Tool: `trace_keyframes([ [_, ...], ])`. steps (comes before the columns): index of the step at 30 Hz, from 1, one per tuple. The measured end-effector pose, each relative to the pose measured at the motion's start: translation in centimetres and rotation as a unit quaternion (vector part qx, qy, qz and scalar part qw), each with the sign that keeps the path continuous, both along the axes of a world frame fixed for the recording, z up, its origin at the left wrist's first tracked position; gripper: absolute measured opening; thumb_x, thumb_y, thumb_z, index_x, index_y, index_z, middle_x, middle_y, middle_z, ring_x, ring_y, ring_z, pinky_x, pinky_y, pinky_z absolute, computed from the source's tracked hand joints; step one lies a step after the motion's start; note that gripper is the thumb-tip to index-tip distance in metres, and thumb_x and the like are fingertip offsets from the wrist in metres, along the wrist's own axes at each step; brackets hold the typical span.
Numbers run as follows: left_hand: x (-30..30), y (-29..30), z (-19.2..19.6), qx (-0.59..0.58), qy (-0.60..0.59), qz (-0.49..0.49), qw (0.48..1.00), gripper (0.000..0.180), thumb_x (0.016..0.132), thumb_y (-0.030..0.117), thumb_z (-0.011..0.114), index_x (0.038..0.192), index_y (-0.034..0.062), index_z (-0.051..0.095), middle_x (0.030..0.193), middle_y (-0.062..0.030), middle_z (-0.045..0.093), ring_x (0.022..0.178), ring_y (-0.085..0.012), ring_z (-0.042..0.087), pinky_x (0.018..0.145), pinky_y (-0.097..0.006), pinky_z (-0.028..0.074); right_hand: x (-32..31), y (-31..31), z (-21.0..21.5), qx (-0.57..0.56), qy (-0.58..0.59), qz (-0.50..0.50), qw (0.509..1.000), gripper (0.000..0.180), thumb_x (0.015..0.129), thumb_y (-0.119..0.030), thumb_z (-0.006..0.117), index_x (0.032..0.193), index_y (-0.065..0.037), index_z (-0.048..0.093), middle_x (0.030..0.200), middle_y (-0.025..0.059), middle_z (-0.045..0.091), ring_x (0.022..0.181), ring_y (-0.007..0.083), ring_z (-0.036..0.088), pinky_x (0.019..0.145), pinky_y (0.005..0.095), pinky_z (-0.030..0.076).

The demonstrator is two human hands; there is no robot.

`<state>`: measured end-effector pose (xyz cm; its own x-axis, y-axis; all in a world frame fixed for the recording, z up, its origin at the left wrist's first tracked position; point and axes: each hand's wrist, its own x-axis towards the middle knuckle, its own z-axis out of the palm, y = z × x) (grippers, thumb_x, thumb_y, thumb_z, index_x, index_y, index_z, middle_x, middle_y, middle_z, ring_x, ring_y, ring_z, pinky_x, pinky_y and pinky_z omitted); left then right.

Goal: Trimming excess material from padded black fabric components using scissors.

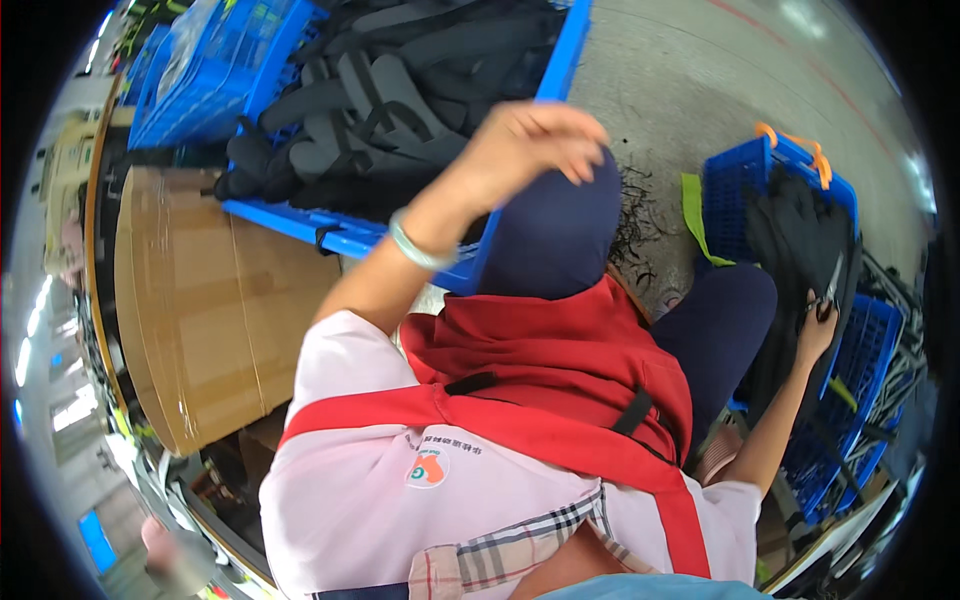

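Observation:
My left hand [535,140] is raised above my left knee, beside the large blue crate [562,75]. Its fingers are loosely bent and apart, somewhat blurred, with nothing seen in them. Dark grey and black padded strap-like pieces [400,95] are heaped in that crate. At the right, my right hand [816,335] grips scissors [831,287], their blades pointing up and away from me. The scissors are over black fabric pieces [790,225] that hang in and over a smaller blue basket [728,195].
A large cardboard box [205,310] stands at my left, below another blue crate [210,95]. Black thread or strap scraps [635,225] litter the floor between my knees and the basket. A second blue basket [862,350] with grey straps is at far right. A yellow-green strip [693,215] hangs nearby.

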<state>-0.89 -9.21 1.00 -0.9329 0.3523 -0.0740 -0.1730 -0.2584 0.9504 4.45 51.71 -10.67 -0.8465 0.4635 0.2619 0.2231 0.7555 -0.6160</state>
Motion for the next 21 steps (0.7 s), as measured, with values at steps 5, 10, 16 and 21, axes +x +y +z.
trace_keyframes([
  [5,-5.2,-15.8,-12.8,-0.049,-0.209,0.298,0.930,0.028,0.087,0.006,0.065,0.113,-0.0022,0.063,0.100,-0.0138,0.067,0.087,-0.0208,0.066,0.075,-0.032,0.055,0.8,-14.4,1.7,-0.144,-0.072,0.034,0.986,0.027,0.087,-0.027,0.072,0.090,-0.001,0.064,0.081,0.0015,0.062,0.076,0.0101,0.055,0.075,0.0260,0.044],
  [10,-2.4,-17.4,-26.0,-0.066,-0.394,0.393,0.828,0.054,0.080,0.020,0.077,0.120,-0.0091,0.055,0.120,-0.0209,0.061,0.115,-0.0336,0.055,0.099,-0.048,0.041,-1.0,-16.3,1.0,-0.112,-0.097,0.047,0.988,0.032,0.086,-0.031,0.072,0.089,0.000,0.064,0.078,0.0033,0.061,0.075,0.0107,0.054,0.074,0.0253,0.043],
  [16,-5.8,-11.1,-29.8,-0.197,-0.367,0.358,0.836,0.048,0.087,0.022,0.064,0.118,-0.0090,0.046,0.100,-0.0229,0.064,0.104,-0.0293,0.060,0.093,-0.041,0.044,-1.0,-15.0,2.7,0.003,-0.143,0.022,0.990,0.037,0.085,-0.033,0.071,0.090,0.002,0.061,0.075,0.0050,0.058,0.070,0.0129,0.052,0.069,0.0282,0.044],
  [21,-6.0,-12.3,-27.4,-0.155,-0.381,0.358,0.838,0.011,0.083,0.008,0.063,0.089,-0.0009,0.064,0.086,-0.0142,0.064,0.082,-0.0226,0.064,0.065,-0.034,0.050,-1.2,-15.8,3.3,0.057,-0.149,0.069,0.985,0.035,0.086,-0.031,0.071,0.094,0.002,0.061,0.076,0.0093,0.061,0.070,0.0160,0.055,0.070,0.0300,0.045],
])
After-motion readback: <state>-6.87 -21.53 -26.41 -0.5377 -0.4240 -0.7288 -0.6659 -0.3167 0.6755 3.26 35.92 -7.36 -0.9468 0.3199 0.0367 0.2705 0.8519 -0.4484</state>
